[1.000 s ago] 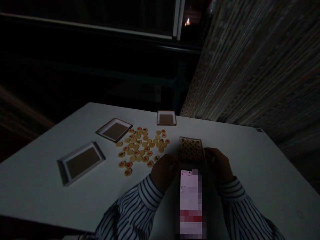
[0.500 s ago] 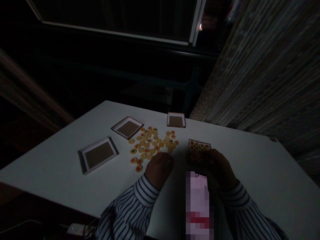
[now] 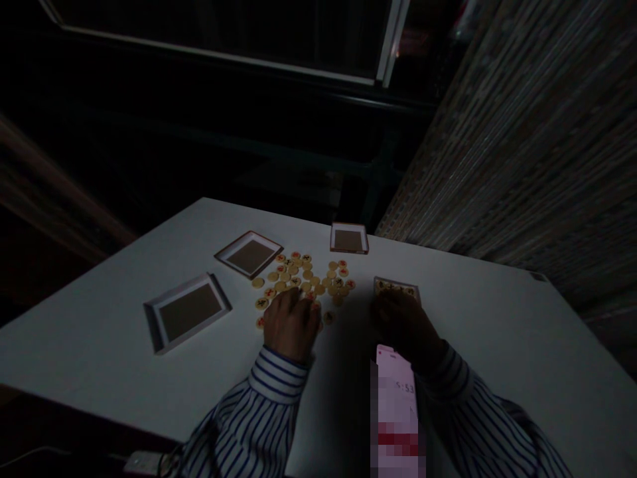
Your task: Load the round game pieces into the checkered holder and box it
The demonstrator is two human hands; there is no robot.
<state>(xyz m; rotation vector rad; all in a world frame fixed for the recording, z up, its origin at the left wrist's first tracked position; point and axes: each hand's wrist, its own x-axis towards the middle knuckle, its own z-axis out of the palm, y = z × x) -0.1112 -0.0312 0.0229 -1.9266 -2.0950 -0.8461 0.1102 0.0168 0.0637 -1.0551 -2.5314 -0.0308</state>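
Observation:
Round yellow game discs (image 3: 303, 275) with red and black marks lie scattered on a white table (image 3: 99, 345). My left hand (image 3: 291, 325) rests on the near edge of that pile, fingers curled down onto the discs; what they grip is hidden. My right hand (image 3: 405, 325) covers the near part of a small box (image 3: 397, 288) filled with discs, its fingers bent over the contents. Both arms wear blue-striped white sleeves.
Three shallow box halves lie on the table: one at the left (image 3: 186, 311), one behind the pile (image 3: 248, 253), a small one at the back (image 3: 349, 238). A lit phone (image 3: 395, 415) stands near me. A brick wall (image 3: 522, 146) rises right; darkness lies beyond the table.
My left hand has moved left and forward from beside the filled box onto the scattered discs. My right hand has slid further over the filled box.

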